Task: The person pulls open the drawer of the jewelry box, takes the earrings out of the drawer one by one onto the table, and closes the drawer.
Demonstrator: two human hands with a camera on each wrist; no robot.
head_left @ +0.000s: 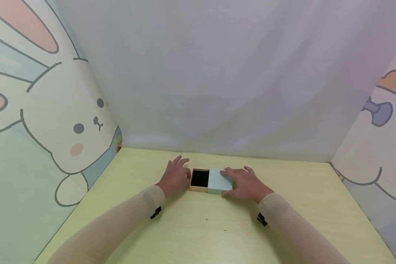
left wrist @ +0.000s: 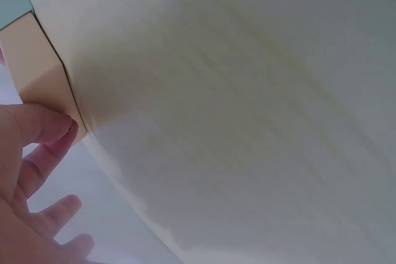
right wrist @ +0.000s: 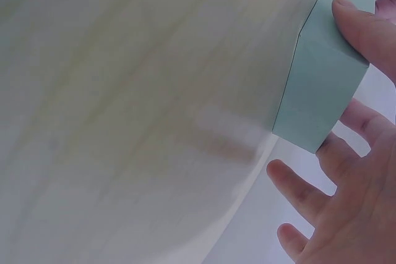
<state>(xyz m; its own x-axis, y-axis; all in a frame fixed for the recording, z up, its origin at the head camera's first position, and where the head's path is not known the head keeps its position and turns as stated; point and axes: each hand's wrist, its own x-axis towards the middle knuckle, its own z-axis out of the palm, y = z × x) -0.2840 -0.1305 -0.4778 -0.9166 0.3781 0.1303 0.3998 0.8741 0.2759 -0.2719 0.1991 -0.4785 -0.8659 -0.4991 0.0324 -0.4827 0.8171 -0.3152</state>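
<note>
A small drawer box lies on the table, with its orange inner tray point(head_left: 198, 189) partly out to the left of a pale blue sleeve point(head_left: 220, 181). The tray's inside shows black. At the tray's left end my left hand point(head_left: 175, 177) pinches with thumb and index finger, a tiny dark bit showing between the fingertips point(left wrist: 73, 123); the other fingers are spread. My right hand point(head_left: 247, 183) grips the sleeve point(right wrist: 322, 78), thumb on the near side and index finger over the top. Its remaining fingers reach past the right end.
The light wooden table point(head_left: 198, 238) carries a few tiny crumbs point(head_left: 224, 230) in front of the box. A pale curtain point(head_left: 217, 80) hangs behind the table's back edge. Walls with a cartoon rabbit point(head_left: 69, 121) and other drawings rise on both sides.
</note>
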